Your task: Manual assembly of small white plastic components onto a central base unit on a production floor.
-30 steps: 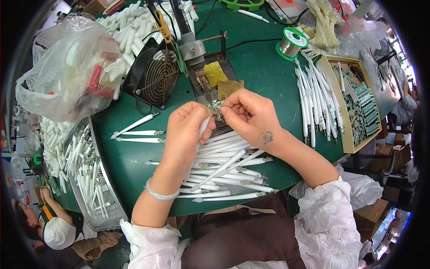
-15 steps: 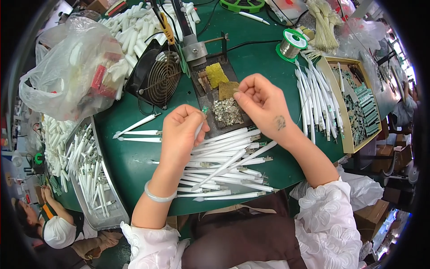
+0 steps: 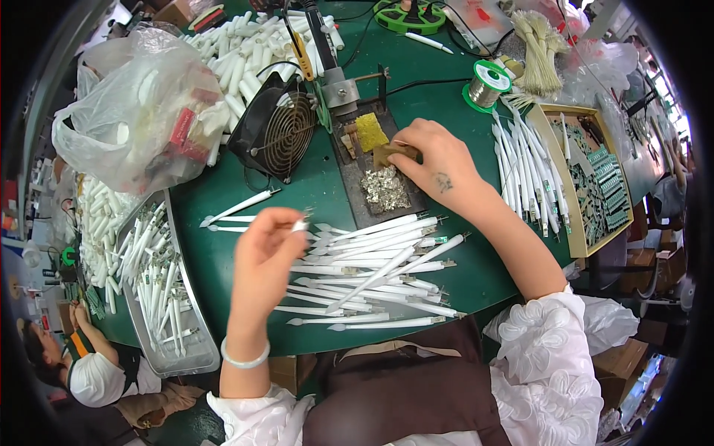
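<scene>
My left hand (image 3: pixel 266 256) is closed round a slim white stick (image 3: pixel 300 225); only its end, with thin wires, shows past the fingertips. My right hand (image 3: pixel 439 160) pinches a flat brown sponge pad (image 3: pixel 387 153) between thumb and fingers. Below the pad lies a heap of silvery solder scraps (image 3: pixel 385 190), on a dark base plate (image 3: pixel 364 216). A yellow sponge (image 3: pixel 370 131) sits just behind the pad. Between my forearms, many white pointed sticks (image 3: pixel 372 271) lie in a loose pile, some with small green circuit boards at their ends.
A soldering iron stand (image 3: pixel 339 93) rises behind the plate, beside a black fan (image 3: pixel 286 134). A solder spool (image 3: pixel 487 85) stands at the back right. Further right are a box of circuit boards (image 3: pixel 545 111) and more sticks (image 3: pixel 524 167). A metal tray (image 3: pixel 208 349) and plastic bag (image 3: pixel 141 149) occupy the left.
My left hand has moved left and toward me with the stick, away from the base plate. My right hand has taken hold of the brown pad, which now sits tilted.
</scene>
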### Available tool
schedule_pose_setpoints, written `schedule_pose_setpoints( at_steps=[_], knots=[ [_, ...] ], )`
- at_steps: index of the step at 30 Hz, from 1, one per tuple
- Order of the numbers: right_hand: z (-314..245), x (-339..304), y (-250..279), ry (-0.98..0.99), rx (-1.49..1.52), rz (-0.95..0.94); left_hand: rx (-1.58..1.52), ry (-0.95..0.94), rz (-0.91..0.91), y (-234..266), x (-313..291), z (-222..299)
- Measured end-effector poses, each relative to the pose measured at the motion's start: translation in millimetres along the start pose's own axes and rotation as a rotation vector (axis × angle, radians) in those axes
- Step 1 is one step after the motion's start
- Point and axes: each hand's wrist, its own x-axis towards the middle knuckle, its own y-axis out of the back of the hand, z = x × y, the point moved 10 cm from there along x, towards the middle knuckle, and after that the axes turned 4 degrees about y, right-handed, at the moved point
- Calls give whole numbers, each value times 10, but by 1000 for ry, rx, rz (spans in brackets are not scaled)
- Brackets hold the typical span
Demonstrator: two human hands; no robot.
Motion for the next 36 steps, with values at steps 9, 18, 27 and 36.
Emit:
schedule_pose_setpoints(
  at_steps=[9, 18, 27, 36],
  knots=[
    [-24, -77, -268, -411, 1150, -238, 1027, -307, 337, 573, -205, 183],
    [-15, -166, -316, -435, 1025, -336, 1137, -437, 454, 555, -270, 220],
    [76, -52, 143, -119, 357, 146, 835, -554, 89, -282, -123, 460],
    [-79, -321, 31, -159, 554, -414, 843, -606, -230, -1022, -42, 325]
  ],
)
